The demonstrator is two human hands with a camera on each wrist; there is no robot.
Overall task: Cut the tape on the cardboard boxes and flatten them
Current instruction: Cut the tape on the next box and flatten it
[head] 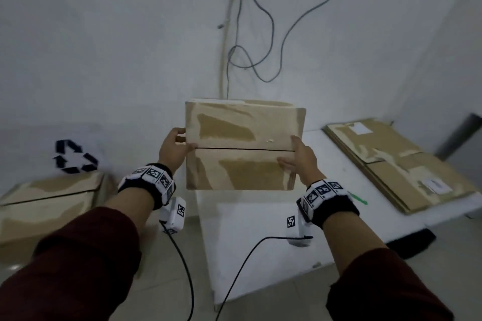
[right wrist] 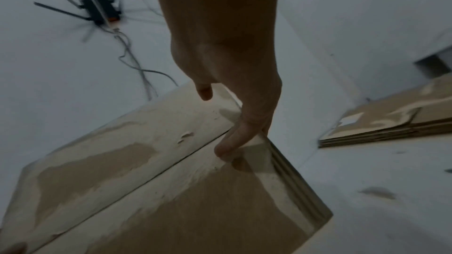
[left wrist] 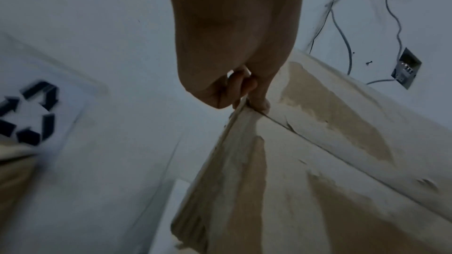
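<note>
Both arms are stretched forward and slightly raised, clad in dark red sleeves that end short of the wrists. Each wrist is wrapped in a black band set with white square-patterned markers, and a small white camera unit with a black cable is hung beneath each one. The left hand (head: 174, 149) is held upright, its thumb laid forward over what it grips and its fingers (left wrist: 240, 86) curled round behind in a pinch. The right hand (head: 300, 157) is held opposite at about the same height, its thumb (right wrist: 232, 142) pressed flat in front while its other fingers are hidden behind.
</note>
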